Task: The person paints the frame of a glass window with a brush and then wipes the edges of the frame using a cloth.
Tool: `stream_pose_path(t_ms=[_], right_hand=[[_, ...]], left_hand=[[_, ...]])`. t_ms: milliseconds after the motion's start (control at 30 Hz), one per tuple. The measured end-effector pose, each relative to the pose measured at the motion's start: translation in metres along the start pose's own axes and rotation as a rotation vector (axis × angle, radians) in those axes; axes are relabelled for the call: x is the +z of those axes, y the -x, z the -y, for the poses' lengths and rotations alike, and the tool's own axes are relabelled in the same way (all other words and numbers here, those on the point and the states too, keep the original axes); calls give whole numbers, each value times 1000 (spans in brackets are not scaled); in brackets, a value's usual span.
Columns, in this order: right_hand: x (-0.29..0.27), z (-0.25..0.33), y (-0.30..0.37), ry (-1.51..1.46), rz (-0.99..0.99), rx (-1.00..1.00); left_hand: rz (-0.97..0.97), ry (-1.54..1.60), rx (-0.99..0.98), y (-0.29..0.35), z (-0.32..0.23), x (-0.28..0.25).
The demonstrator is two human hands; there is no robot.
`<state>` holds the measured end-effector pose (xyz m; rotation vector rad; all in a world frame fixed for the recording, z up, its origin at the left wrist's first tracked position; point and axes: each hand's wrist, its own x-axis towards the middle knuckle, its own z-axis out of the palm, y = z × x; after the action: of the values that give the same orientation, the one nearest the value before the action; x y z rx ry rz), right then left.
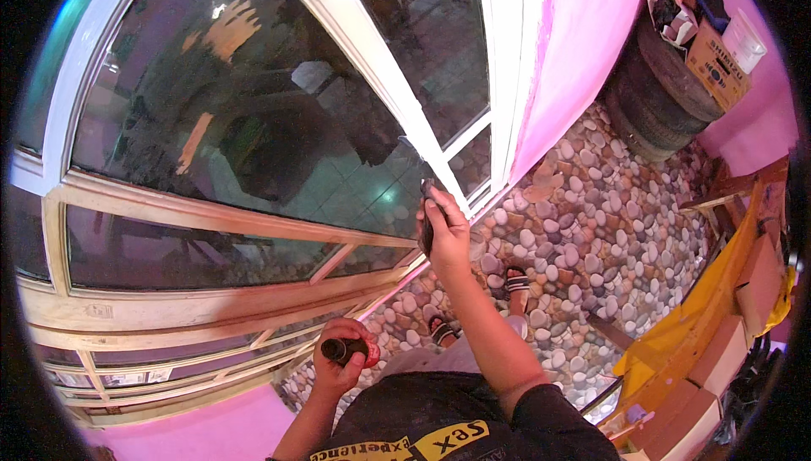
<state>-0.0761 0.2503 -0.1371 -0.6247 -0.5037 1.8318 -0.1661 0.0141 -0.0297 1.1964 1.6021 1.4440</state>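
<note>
My right hand [450, 237] is raised to the window frame, its fingers closed around a dark, narrow hand tool [427, 229]. The tool's upper end is close to the light post [414, 119] between two glass panes; whether it touches is hard to tell. Low at my left side, my left hand [336, 360] is wrapped round a dark bottle [345, 349] with some red on it, its top facing up. The large dark glass pane [253, 123] in front of me reflects arms and a hand.
A pebble-patterned floor [574, 233] lies under my sandalled feet. Stacked tires [659, 94] stand far right beside a pink wall [574, 30], with a cardboard box [716, 64] on top. Nearer right are a yellow cloth [676, 334] and brown boxes [676, 427]. Wooden window rails [169, 309] run along the left.
</note>
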Motion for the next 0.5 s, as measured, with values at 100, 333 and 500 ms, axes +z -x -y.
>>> stream_pose_path(t_ms=[100,333,500], right_hand=[[-2,-15,-7,164,-26,-178],[0,-31,-26,367,-40,-433],[4,-39,-34,359,-60,-453]], left_hand=[[-4,-21,-9,0,-2,-2],[0,-60,6,0,-1,-3],[-11,-73,10,3,2,-7]])
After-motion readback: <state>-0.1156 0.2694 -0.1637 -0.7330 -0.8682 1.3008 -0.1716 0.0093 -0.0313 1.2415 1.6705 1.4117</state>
